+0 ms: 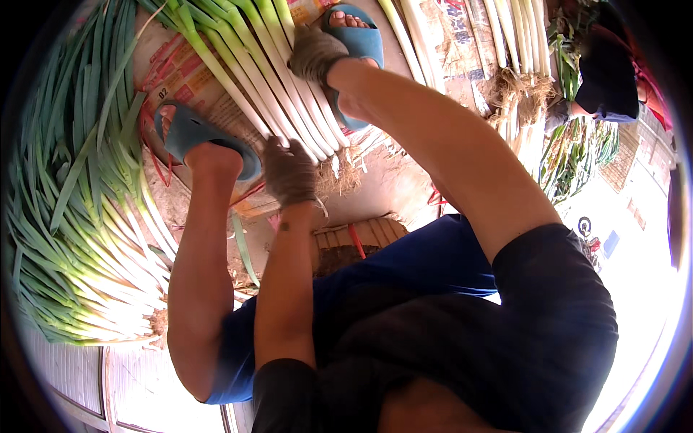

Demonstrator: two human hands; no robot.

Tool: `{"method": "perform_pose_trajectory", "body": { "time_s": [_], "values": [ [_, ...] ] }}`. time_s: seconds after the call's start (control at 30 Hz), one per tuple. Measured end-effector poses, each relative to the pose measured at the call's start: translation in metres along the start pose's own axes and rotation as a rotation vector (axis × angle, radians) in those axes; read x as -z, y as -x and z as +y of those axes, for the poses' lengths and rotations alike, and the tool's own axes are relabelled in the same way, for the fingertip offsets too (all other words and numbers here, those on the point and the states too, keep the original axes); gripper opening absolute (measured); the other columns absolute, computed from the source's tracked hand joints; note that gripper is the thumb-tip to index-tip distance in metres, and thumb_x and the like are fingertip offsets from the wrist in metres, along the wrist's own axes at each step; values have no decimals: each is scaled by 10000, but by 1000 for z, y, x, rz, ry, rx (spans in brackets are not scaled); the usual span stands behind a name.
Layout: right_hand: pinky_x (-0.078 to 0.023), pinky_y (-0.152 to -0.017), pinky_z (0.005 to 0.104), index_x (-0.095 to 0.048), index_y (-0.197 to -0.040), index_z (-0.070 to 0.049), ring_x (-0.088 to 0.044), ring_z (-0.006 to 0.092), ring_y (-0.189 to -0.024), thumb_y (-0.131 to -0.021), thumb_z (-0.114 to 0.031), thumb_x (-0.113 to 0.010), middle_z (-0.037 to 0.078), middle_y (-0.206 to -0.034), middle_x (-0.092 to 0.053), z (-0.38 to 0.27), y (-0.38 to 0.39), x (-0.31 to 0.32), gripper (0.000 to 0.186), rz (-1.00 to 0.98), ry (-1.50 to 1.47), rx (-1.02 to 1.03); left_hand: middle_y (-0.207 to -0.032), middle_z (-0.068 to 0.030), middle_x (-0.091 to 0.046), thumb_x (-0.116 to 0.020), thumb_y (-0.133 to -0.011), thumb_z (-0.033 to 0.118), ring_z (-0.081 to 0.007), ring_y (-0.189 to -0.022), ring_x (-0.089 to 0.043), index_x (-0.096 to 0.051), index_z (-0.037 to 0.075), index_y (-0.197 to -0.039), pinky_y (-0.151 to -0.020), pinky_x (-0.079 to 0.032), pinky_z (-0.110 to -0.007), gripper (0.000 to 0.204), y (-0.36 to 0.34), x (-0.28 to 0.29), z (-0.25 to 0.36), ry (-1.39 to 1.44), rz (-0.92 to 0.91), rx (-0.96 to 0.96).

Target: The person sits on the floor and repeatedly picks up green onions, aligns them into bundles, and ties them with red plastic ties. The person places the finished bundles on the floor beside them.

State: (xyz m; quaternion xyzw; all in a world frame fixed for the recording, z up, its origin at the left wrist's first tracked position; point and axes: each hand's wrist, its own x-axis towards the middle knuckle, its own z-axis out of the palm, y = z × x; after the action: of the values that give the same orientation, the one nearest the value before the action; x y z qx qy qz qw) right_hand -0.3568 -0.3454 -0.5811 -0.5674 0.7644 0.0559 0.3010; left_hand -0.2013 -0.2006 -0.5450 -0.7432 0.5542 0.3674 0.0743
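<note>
A row of long green onions (pixel 285 101) lies between my feet, white stems and hairy roots toward me, green leaves pointing away. My left hand (pixel 289 172), in a dirty grey-brown work glove, is at the root end of the row. Its fingers are curled at the lower end of a white stem on the left side. Farther up, my right hand (pixel 316 54), gloved the same way, is closed against the right side of the row where the stems turn green. Some of its fingertips are hidden by the hand itself.
A big heap of green onions (pixel 86 216) fills the left side. More white stems with roots (pixel 523 79) lie at the right, near another person's dark clothing (pixel 610 72). My blue sandals (pixel 209 137) flank the row on printed cardboard (pixel 195 94). Red ties lie about.
</note>
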Motion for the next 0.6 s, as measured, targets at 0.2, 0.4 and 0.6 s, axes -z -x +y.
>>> {"method": "perform_pose_trajectory", "body": {
  "time_s": [0.2,0.4,0.6],
  "values": [
    [-506,-864,442,-674,-1040,18,-643,410,-972,-856,-241,-540,245,-1033,-669,19,16,-35,345,-352,482,337,-1195,-310,-565,-479,-863,137,-436,-1082,-577,-441,-35,-1284,-935,-464,-463,456,-25,-32,-35,13,-14,-116],
    [-526,-788,424,-688,-1059,-23,-665,349,-946,-897,-235,-496,188,-1017,-688,-9,43,-5,328,-369,592,538,-1246,-301,-541,-549,-865,201,-399,-1150,-550,-429,-30,-1317,-974,-451,-430,522,-27,-18,-49,-16,-218,-126],
    [-501,-805,379,-610,-1171,-67,-635,281,-986,-916,-280,-522,111,-1069,-657,14,86,59,344,-153,167,404,-1273,-244,-547,-567,-892,249,-345,-1138,-574,-466,-4,-1331,-953,-470,-400,517,107,62,20,218,-27,-445]
  ]
}}
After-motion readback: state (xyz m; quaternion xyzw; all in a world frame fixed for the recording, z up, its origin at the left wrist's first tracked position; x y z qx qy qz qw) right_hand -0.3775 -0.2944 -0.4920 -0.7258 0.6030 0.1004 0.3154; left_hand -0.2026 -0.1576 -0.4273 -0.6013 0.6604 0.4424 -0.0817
